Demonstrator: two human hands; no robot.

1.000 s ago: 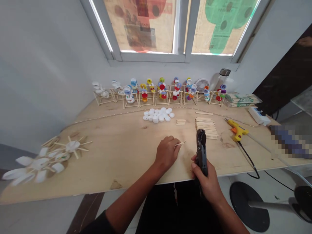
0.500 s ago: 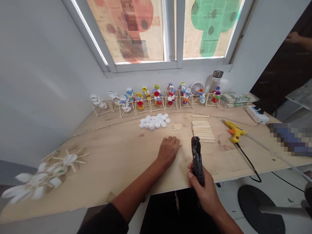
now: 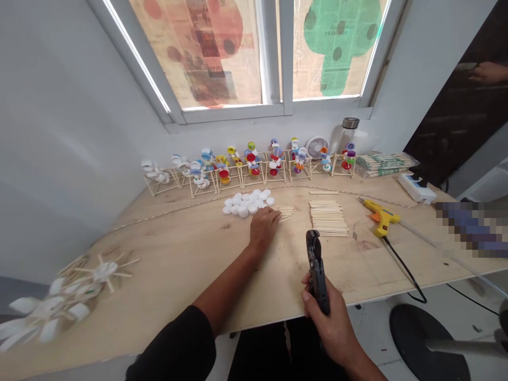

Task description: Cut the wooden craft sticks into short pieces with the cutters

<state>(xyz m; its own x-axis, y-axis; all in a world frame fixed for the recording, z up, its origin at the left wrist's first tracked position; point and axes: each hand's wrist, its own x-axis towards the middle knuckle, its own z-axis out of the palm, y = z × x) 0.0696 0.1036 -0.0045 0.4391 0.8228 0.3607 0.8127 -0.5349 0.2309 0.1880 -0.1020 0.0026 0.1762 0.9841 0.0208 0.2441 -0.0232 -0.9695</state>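
Observation:
My left hand [image 3: 264, 228] reaches across the wooden table, its fingers pinched at the left end of a small pile of short wooden sticks [image 3: 286, 213]. A short stick seems to be between the fingertips, partly hidden by them. In my right hand [image 3: 327, 315], near the table's front edge, a black pliers-like cutter [image 3: 316, 270] stands with its jaws pointing away from me. White plastic bottle caps [image 3: 248, 203] lie in a cluster just beyond my left hand. Longer wooden sticks [image 3: 328, 218] are laid side by side beyond the cutter.
Stick frames with coloured cap wheels [image 3: 250, 166] line the wall. On the right are a yellow glue gun [image 3: 381, 217] with its cord, a white power strip [image 3: 416, 189] and bagged sticks [image 3: 387, 163]. Stick-and-cap wheels [image 3: 105, 271] lie at the left. Another person's hand [image 3: 488, 72] shows at upper right.
My left hand has moved forward and left, from the table in front of the cutter to the short-stick pile. My right hand still holds the cutter. The camera view has shifted slightly.

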